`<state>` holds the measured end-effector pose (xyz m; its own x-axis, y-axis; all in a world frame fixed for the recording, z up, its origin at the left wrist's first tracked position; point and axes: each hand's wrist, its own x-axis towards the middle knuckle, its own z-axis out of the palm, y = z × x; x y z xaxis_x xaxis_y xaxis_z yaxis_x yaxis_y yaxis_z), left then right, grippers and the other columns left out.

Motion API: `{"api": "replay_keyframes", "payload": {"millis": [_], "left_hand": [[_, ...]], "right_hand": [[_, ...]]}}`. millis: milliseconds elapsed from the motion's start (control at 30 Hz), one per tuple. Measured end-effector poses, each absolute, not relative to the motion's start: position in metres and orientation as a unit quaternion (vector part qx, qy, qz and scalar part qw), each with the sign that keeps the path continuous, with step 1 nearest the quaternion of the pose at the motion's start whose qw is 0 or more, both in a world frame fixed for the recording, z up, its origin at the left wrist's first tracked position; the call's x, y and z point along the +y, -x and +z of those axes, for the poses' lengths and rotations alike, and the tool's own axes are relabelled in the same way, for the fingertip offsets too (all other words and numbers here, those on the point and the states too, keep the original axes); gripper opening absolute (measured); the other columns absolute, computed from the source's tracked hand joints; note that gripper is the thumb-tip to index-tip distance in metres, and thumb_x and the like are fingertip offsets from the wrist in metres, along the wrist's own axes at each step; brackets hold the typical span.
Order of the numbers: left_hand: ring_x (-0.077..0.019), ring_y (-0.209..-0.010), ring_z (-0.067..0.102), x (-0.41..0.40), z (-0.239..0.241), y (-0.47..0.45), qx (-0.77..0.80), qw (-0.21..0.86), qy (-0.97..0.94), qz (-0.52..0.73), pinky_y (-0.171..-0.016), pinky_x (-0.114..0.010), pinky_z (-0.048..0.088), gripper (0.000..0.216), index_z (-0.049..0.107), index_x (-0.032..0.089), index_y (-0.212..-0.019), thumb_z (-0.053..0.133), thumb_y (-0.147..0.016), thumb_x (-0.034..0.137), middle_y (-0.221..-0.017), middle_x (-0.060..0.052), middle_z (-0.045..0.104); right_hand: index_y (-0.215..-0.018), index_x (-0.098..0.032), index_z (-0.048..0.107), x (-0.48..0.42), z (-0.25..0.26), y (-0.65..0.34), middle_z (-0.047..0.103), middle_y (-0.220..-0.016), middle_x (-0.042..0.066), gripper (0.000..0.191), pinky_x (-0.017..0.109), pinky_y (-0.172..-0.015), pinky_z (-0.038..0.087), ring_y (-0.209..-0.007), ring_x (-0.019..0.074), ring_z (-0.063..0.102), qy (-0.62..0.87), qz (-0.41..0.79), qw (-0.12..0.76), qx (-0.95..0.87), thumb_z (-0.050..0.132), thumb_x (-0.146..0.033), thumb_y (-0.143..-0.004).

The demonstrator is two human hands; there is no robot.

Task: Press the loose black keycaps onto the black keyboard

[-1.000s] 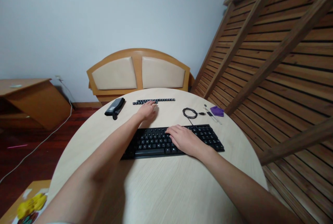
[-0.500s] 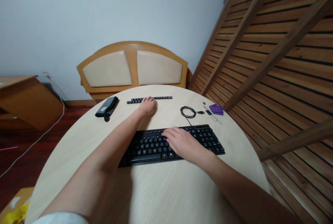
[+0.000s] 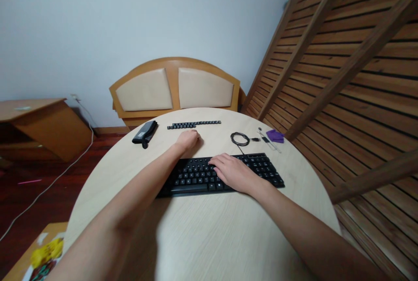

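A black keyboard (image 3: pixel 196 181) lies on the round table (image 3: pixel 196 228), its lower left part under my left forearm. My right hand (image 3: pixel 233 172) rests on the keyboard's middle, fingers stretched out over the keys. Beyond the keyboard, my left hand (image 3: pixel 188 140) hovers with its fingers curled together; whatever they hold, if anything, is hidden. Just past it, several loose black keycaps (image 3: pixel 183 125) stand in two rows on the tabletop, the rear row longer.
At the left sits a dark folded pouch (image 3: pixel 143 133). A coiled black USB cable (image 3: pixel 240 139), a slim tool (image 3: pixel 269 141) and a purple cloth (image 3: pixel 275 136) lie at the right. A wooden slatted frame (image 3: pixel 352 76) leans beside the table; a headboard (image 3: pixel 174 82) stands behind it.
My left hand has drawn back from the keycap rows toward the keyboard, its fingers now curled. My right hand stays on the keys. The view has shifted slightly left.
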<state>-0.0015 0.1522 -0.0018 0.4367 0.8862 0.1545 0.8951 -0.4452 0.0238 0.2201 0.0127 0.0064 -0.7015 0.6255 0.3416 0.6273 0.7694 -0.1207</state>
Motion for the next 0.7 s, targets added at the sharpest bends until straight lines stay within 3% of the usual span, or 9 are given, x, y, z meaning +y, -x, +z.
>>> {"api": "replay_keyframes", "payload": {"millis": [167,400,700], "left_hand": [[-0.026,-0.099,0.071,0.117,0.002,0.008,-0.526,0.004,0.844,-0.104,-0.091,-0.032,0.052,0.029,0.079,0.02,-0.099,0.053,-0.086,0.015,-0.103,-0.01,0.077],[-0.0206,-0.104,0.069,0.055,0.002,0.009,-0.485,-0.035,0.853,-0.19,-0.094,-0.028,0.052,0.027,0.074,0.019,-0.11,0.053,-0.093,0.018,-0.113,-0.005,0.074],[-0.0218,-0.104,0.07,0.031,-0.015,0.011,-0.451,-0.174,0.816,-0.318,-0.097,-0.033,0.052,0.022,0.074,0.02,-0.107,0.059,-0.092,0.021,-0.109,-0.004,0.076]], "right_hand": [[-0.117,-0.018,0.063,0.014,0.005,-0.221,0.068,-0.113,0.01,0.025,0.042,-0.094,0.051,-0.107,0.0244,0.06,0.341,0.012,0.191,-0.92,0.05,-0.016,-0.096],[-0.118,-0.019,0.064,0.015,0.001,-0.222,0.068,-0.114,0.01,0.025,0.041,-0.097,0.05,-0.109,0.0233,0.059,0.345,0.038,0.213,-0.913,0.05,-0.017,-0.097],[-0.118,-0.02,0.064,0.017,-0.002,-0.223,0.068,-0.115,0.009,0.025,0.043,-0.099,0.049,-0.111,0.0229,0.059,0.351,0.074,0.23,-0.905,0.051,-0.019,-0.096]]}}
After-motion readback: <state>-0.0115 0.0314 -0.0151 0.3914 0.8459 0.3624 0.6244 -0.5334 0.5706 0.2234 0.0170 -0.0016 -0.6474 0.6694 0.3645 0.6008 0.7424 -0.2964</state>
